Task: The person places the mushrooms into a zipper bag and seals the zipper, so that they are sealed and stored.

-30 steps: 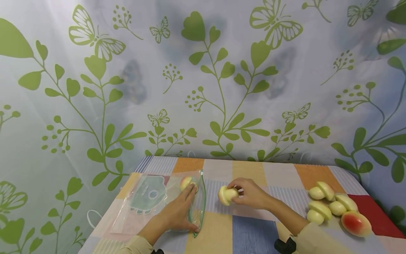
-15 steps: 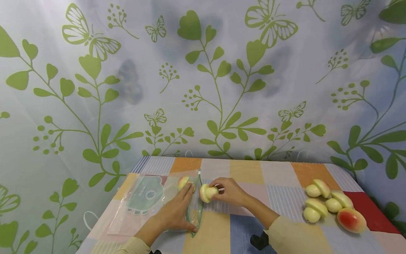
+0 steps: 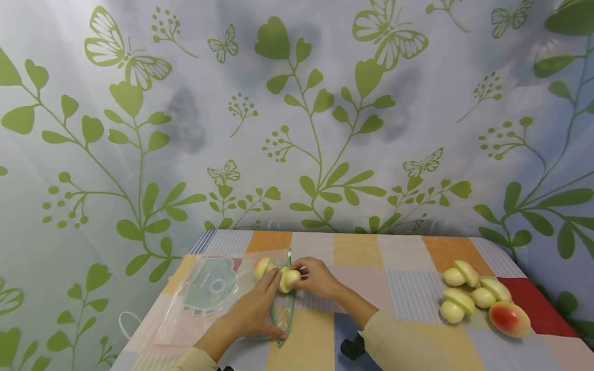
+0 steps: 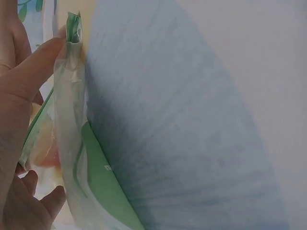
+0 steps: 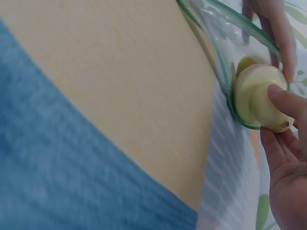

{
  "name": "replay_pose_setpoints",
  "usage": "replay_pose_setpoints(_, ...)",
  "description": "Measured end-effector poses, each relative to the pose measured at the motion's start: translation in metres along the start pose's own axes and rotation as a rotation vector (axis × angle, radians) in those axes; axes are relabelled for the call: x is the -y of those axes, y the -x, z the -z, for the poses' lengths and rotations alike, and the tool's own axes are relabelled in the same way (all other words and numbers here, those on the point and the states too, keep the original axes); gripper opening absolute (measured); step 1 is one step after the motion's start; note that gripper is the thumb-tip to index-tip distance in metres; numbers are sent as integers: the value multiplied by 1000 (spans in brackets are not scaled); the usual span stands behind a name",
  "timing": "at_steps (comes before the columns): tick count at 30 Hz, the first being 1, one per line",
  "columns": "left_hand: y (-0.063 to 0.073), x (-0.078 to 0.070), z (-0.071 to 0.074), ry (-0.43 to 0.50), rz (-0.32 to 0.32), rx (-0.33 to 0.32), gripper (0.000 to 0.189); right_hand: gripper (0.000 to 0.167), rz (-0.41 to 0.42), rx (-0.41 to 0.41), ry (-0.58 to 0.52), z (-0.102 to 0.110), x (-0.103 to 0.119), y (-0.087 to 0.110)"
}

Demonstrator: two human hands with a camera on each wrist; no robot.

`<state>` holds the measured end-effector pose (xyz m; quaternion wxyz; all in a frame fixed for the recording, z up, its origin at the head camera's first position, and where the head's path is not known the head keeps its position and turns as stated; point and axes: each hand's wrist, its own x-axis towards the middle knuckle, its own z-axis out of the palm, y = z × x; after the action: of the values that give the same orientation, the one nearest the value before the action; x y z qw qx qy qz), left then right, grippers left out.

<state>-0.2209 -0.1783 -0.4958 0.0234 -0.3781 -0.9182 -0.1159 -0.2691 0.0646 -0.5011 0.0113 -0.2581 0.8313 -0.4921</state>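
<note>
So, from the head view: a mushroom (image 3: 290, 278) is being held right at the mouth of a clear bag (image 3: 185, 330) — pinched by the stem in the right hand (image 3: 317, 278), thumb against the fingers. The left hand (image 3: 252, 309) is laid over the bag by its green edge (image 3: 290, 312), fingers spread rather than clenched. A second mushroom (image 3: 262, 267) can be seen through the plastic, and a teal monster (image 3: 211, 283) is printed on the bag. Four more mushrooms are clustered on the right of the patchwork cloth (image 3: 357, 252), one with its red cap (image 3: 509, 318) turned up. A leafy curtain (image 3: 301, 129) is hung behind.

From the left wrist, the thumb (image 4: 36, 67) is seen stretched out to the bag's edge, with a reddish blur (image 4: 48, 148) behind the plastic.

From the right wrist, the pinched mushroom is shown cap-first at the green loop — stem gripped between thumb and fingers. Left fingers (image 5: 285, 45) are seen just above it, touching the edge.
</note>
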Motion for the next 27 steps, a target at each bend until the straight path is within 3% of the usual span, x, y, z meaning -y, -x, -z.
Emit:
replay_pose_setpoints(14,1,0,1,-35,-13,-11,145,34,-97,-65,-86,-14,-7,-8)
replay_pose_setpoints(27,0,-4,3,-58,-28,-13,144,31,-108,-118,-72,-27,-13,-12)
